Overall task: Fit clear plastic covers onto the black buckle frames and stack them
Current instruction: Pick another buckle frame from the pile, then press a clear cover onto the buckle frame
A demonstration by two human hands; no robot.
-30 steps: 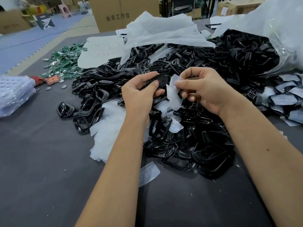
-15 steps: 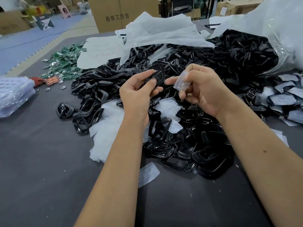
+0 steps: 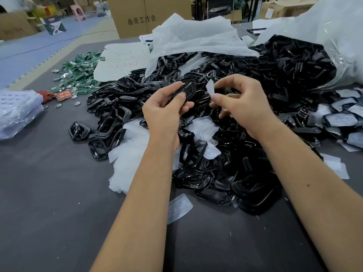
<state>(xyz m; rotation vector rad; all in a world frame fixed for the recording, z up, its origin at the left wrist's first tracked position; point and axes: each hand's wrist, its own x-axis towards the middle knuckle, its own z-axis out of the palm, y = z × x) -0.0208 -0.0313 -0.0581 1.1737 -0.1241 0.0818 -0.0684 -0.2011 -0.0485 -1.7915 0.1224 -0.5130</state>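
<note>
Head view, we note our left hand (image 3: 164,112) gripping a black buckle frame (image 3: 186,91) above the heap of frames (image 3: 225,163), our right hand (image 3: 241,105) pinching a clear cover (image 3: 210,88) just beside it, not touching, grey table (image 3: 49,193) below.

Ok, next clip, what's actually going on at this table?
A person is assembling buckles by hand. The left hand grips a black buckle frame, and the right hand pinches a clear plastic cover beside it; the cover is not yet on the frame. Below lies a big heap of loose black frames with more clear covers mixed in, on a dark table.
</note>
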